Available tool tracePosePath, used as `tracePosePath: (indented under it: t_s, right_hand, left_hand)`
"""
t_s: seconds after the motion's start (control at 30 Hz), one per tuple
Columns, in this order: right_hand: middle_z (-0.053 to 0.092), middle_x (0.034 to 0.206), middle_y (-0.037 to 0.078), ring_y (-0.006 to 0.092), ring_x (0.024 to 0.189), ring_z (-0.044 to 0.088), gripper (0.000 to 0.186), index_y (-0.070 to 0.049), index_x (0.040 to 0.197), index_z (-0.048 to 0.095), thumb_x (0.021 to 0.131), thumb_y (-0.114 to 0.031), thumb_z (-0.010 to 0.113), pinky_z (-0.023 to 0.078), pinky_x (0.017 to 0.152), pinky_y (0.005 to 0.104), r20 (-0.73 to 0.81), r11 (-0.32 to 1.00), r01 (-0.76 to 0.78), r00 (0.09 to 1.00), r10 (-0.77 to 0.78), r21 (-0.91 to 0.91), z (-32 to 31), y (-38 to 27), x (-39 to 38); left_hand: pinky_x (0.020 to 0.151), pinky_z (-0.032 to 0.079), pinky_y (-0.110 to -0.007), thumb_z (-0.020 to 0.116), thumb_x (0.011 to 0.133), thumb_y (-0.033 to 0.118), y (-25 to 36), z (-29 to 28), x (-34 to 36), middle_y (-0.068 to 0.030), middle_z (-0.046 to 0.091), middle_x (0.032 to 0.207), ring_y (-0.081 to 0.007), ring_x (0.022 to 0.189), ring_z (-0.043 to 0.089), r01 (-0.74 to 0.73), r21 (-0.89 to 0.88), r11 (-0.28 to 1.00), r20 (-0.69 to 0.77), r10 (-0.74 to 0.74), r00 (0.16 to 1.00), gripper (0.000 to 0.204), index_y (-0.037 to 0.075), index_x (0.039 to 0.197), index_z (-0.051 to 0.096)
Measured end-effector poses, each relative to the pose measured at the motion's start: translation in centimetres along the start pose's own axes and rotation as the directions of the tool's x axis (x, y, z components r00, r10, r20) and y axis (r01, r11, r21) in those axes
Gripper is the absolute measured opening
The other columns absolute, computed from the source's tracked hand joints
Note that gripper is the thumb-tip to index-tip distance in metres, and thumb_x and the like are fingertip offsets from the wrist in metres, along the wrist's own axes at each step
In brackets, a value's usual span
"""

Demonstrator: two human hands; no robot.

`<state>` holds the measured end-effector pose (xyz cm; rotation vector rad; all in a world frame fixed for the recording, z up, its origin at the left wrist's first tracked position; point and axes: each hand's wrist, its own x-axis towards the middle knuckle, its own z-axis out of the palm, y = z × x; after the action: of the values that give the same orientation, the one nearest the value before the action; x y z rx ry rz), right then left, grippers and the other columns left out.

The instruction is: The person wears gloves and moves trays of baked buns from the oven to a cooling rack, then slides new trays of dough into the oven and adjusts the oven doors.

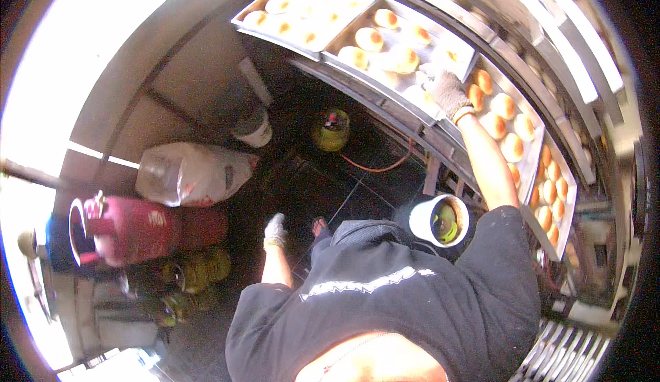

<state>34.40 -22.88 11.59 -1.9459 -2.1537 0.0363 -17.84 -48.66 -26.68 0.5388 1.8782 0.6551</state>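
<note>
One pale-gloved left hand [275, 232] hangs low at the left, nothing visible in it, its fingers too blurred to judge. Farther right, a shallow, silvery rectangular metal tray [393, 37] of round, golden-topped buns [369, 39] lies second of four, the dark-grey-gloved right hand [443, 88] over its near right corner, grip unclear. The tray is probably stiff, best held by opposite rims; its buns look soft and light.

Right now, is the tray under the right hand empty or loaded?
Loaded, though not packed: several browned buns sit in the tray, with bare metal between them.
</note>
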Motion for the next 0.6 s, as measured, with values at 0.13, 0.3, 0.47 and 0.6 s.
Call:
tracePosePath:
  t_s: [0.13, 0.3, 0.47, 0.6]
  right_hand:
    - [0.069, 0.094, 0.019, 0.0362, 0.086, 0.067, 0.03, -0.013, 0.115, 0.066, 0.089, -0.024, 0.058, 0.052, 0.076, 0.0477, -0.179, 0.991, -0.074, 0.982, 0.053, -0.115, 0.1, 4.9, -10.7]
    - [0.069, 0.094, 0.016, 0.0331, 0.088, 0.066, 0.034, -0.012, 0.117, 0.067, 0.084, -0.015, 0.06, 0.052, 0.076, 0.0453, -0.201, 0.941, -0.109, 0.979, 0.045, -0.319, -6.0, 9.5, -20.9]
    - [0.065, 0.087, 0.014, 0.0342, 0.084, 0.062, 0.037, -0.013, 0.117, 0.065, 0.08, -0.013, 0.06, 0.05, 0.076, 0.0461, -0.064, 0.929, -0.01, 0.998, -0.015, -0.369, -8.8, 12.7, -25.4]
    - [0.065, 0.091, 0.014, 0.0327, 0.087, 0.063, 0.036, -0.009, 0.115, 0.064, 0.08, -0.011, 0.056, 0.049, 0.078, 0.0456, 0.028, 0.943, 0.235, 0.972, -0.235, -0.235, -8.2, 16.5, -24.6]
  left_hand:
    - [0.072, 0.047, -0.034, 0.06, 0.09, 0.039, 8.7, 0.7, -0.7, -0.0086, 0.067, 0.1, -0.0213, 0.08, 0.056, 0.108, -0.07, 0.992, 0.077, -0.103, 0.992, 0.042, 0.004, 0.113, 0.067]
    - [0.084, 0.048, -0.037, 0.055, 0.093, 0.045, 3.3, 1.7, 1.7, -0.012, 0.069, 0.103, -0.0218, 0.092, 0.061, 0.079, 0.047, 0.996, 0.173, -0.086, 0.981, 0.053, -0.002, 0.111, 0.067]
    - [0.094, 0.049, -0.042, 0.055, 0.093, 0.039, 1.0, 3.5, -8.8, -0.0167, 0.067, 0.118, -0.0328, 0.108, 0.064, -0.434, 0.821, 0.372, 0.439, 0.074, 0.895, 0.045, 0.009, 0.126, 0.059]
    - [0.085, 0.052, -0.044, 0.061, 0.088, 0.035, 5.1, 7.2, -21.3, -0.0153, 0.067, 0.117, -0.0336, 0.105, 0.065, -0.431, 0.869, 0.242, 0.448, -0.018, 0.894, 0.047, 0.015, 0.131, 0.056]
